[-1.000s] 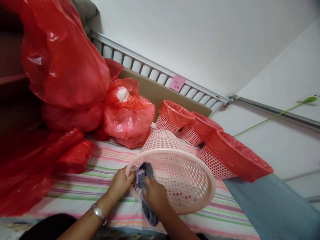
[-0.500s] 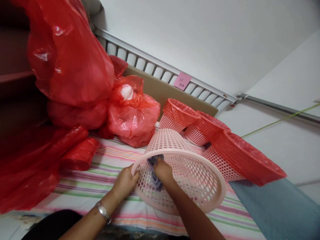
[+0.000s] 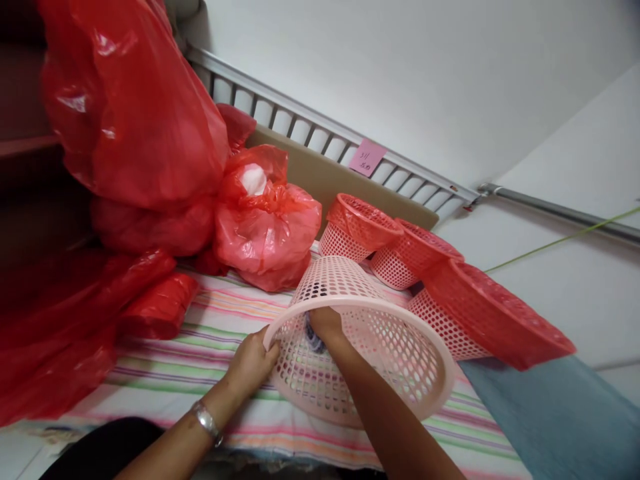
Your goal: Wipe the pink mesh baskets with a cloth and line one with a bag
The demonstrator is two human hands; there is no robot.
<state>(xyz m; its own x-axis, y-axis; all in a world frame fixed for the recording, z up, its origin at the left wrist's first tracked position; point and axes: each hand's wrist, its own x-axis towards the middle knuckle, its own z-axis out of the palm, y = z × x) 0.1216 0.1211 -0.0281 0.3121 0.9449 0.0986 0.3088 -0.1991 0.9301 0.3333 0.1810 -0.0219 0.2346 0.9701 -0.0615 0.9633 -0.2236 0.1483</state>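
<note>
A pink perforated plastic basket [image 3: 435,347] lies tipped on its side on the striped cloth, its wide mouth facing me. My left hand [image 3: 254,360] grips the basket's rim at the left, thumb on the inner side. Reaching through the mouth, my right hand [image 3: 325,325] is closed on a bluish-grey cloth [image 3: 313,339] against the inner wall. The rim and the wrist hide some of the fingers, and most of the cloth is out of sight.
Several baskets lined with red plastic bags [image 3: 400,243] stand behind to the right. Filled red bags [image 3: 265,227] and a red roll [image 3: 157,303] lie on the left. Behind is a white radiator [image 3: 300,133] with a pink note [image 3: 367,158]. Striped cloth [image 3: 215,313] covers the surface.
My right hand has moved deeper into the basket with the cloth, and less of the cloth shows. My left hand keeps its hold on the rim.
</note>
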